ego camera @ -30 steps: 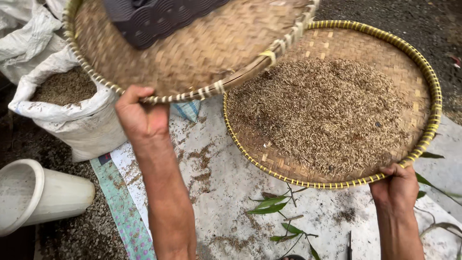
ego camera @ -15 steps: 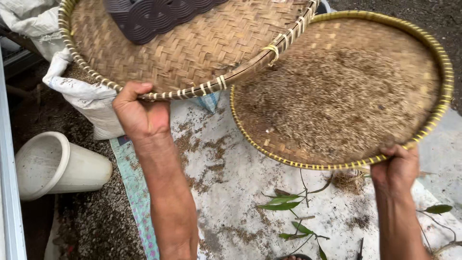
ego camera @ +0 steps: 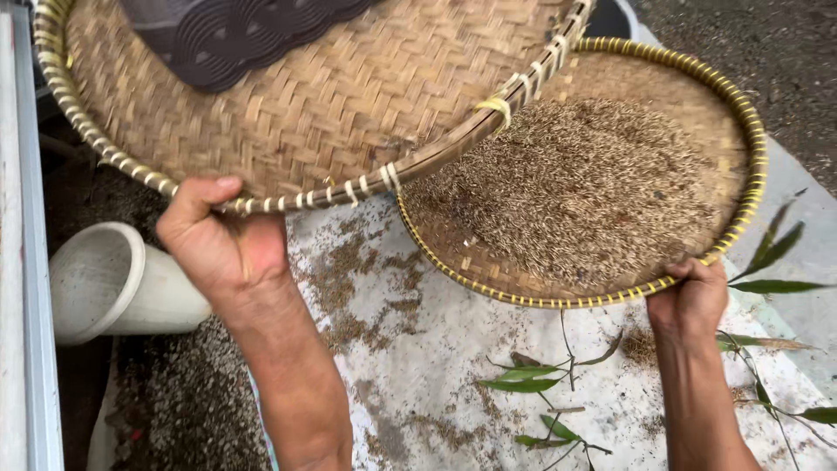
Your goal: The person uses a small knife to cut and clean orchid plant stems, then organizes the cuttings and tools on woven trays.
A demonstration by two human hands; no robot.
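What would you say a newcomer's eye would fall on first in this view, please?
Most striking are two round woven bamboo trays held up over the ground: the right hand grips the yellow-rimmed tray, heaped with unhusked grain, at centre right. The left hand holds the larger empty tray by its rim at upper left, overlapping the first. A white bucket lies on its side at the left, with leafy twigs on the pale sheet below.

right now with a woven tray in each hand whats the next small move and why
Probably level the round woven bamboo tray of grain in the right hand. It tilts down toward that hand, and loose husks already lie on the white sheet below. The left hand holds the empty woven tray above.
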